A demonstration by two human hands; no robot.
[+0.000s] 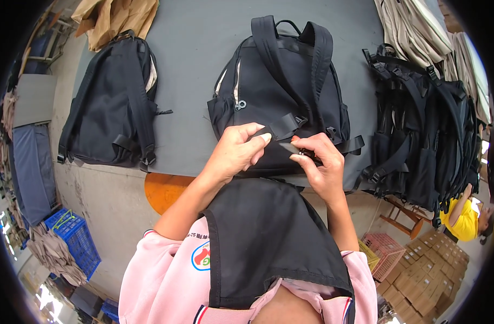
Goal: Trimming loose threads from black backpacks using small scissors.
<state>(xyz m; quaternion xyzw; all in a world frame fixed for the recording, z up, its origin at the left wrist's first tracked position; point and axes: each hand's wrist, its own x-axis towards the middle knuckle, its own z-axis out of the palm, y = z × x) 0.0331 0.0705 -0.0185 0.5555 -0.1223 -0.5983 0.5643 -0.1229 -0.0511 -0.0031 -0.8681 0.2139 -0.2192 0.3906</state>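
Pinching one black strap [283,127] at its end, between thumb and forefinger of the left hand [237,152], other fingers curled. Gripping one small dark tool [302,153] between thumb and fingers of the right hand [323,157], just beside the strap; cannot tell its exact kind. Can follow the strap up to one buckle [300,120] on one black backpack [268,102], set under both hands near the front edge of one grey bench [187,70]. Can count two shoulder straps [322,51] and one ring-shaped zip pull [240,105] there. Can count one second backpack [103,102], well apart to the left. At the right, can see heaped black bags [417,124], too tangled to count.
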